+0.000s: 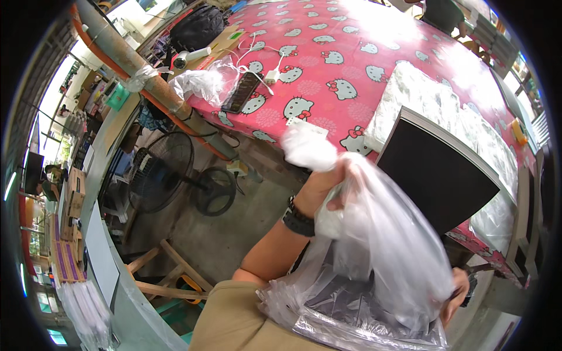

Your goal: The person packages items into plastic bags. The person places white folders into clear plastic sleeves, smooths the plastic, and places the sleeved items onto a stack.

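My left hand, with a black watch on its wrist, is closed round the bunched end of a clear plastic bag. A crumpled white tuft of the film sticks out beyond the fist. The bag hangs down to the right, blurred by motion. At its lower right edge my right hand has its fingers curled on the film, partly hidden behind it. Below, a pile of flat clear plastic bags lies on my lap. Close to the right of my left hand, a stack of black boards rests on the table.
A pink patterned cloth covers the table. Plastic-wrapped stacks lie under and beside the boards. Farther left are a phone, a white charger with cable and crumpled plastic. A pole, a fan and a wooden stool stand left.
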### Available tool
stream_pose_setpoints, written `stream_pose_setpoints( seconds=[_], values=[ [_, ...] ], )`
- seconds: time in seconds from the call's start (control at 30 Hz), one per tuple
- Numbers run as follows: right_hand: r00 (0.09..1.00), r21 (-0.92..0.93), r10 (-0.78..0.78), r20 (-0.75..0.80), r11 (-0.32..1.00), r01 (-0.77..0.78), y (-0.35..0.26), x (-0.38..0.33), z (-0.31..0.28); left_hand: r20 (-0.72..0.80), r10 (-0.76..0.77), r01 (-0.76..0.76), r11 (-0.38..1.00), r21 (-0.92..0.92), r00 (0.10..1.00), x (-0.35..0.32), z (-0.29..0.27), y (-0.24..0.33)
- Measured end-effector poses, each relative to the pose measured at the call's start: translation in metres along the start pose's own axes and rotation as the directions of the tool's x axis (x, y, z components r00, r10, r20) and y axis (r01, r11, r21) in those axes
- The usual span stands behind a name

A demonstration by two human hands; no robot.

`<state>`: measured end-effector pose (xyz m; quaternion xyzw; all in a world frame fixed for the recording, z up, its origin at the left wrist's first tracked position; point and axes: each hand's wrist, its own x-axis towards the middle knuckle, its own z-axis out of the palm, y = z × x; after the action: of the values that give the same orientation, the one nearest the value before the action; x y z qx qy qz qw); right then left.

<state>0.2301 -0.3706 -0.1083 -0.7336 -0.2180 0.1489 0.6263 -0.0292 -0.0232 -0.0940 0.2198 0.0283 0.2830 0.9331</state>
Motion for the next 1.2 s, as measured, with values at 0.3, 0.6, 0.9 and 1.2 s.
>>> stream_pose_setpoints(
  seconds=[0.3, 0.6, 0.9, 1.2],
  values=[
    [0.907, -0.406, -0.417, -0.062, 0.841, 0.359, -0.091, 0.09, 0.071, 0.531, 0.336, -0.52, -0.131, 0.844, 0.778, 0.089, 0.077, 0.01],
    [0.826, -0.615, -0.563, 0.012, 0.647, 0.451, -0.089, 0.059, 0.074, 0.663, 0.392, -0.432, -0.531, 0.729, 0.638, 0.052, 0.061, -0.003],
    [0.713, -0.759, -0.682, 0.163, 0.375, 0.533, -0.093, 0.018, 0.038, 0.868, 0.245, -0.579, -0.663, 0.475, 0.431, 0.024, 0.051, 0.007],
    [0.68, -0.817, -0.711, 0.179, 0.278, 0.506, -0.09, 0.001, 0.049, 0.837, 0.361, -0.536, -0.646, 0.543, 0.412, 0.013, 0.055, -0.004]
  ],
)
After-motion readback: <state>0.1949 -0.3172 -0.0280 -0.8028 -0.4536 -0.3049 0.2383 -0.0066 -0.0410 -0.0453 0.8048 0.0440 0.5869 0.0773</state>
